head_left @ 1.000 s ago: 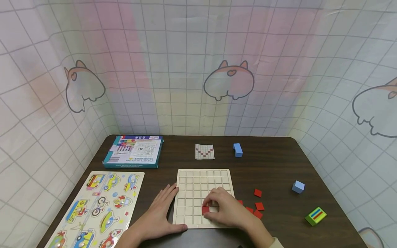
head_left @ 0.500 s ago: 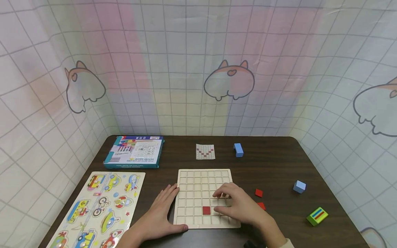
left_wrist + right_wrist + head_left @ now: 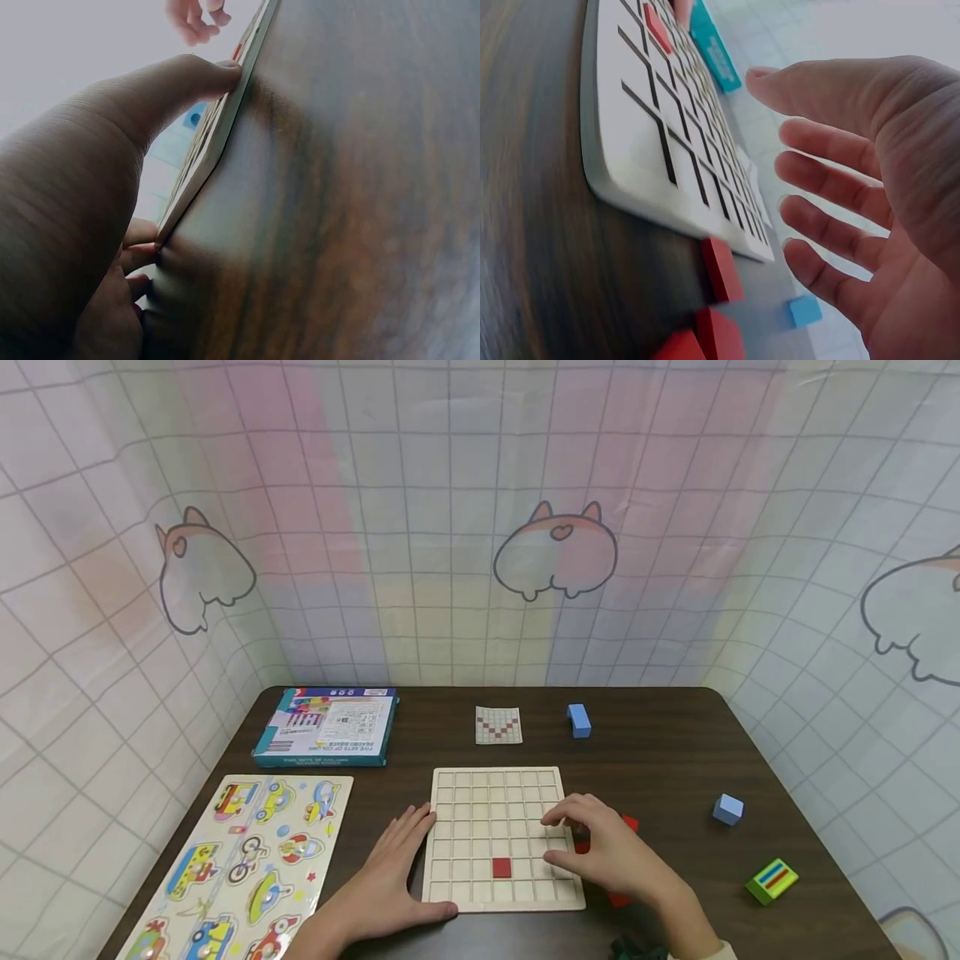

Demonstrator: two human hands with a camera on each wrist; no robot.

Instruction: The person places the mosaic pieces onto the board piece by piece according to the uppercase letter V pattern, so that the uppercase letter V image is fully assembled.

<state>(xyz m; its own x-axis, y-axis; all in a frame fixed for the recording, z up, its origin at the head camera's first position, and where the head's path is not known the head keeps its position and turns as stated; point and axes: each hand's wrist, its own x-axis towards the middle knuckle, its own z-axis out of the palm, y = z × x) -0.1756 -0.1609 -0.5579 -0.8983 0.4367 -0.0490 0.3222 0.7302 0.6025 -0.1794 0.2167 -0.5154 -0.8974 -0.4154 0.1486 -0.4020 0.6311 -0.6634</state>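
Now the right hand (image 3: 606,850) has released the red tile (image 3: 502,867).

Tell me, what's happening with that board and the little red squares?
A person is working at a table. Their left hand touches the edge of the board. Their right hand is at the board's right side, thumb and fingers apart, holding nothing. One red square sits on the board, and more red squares lie on the table beside it. A small card lies beyond the board.
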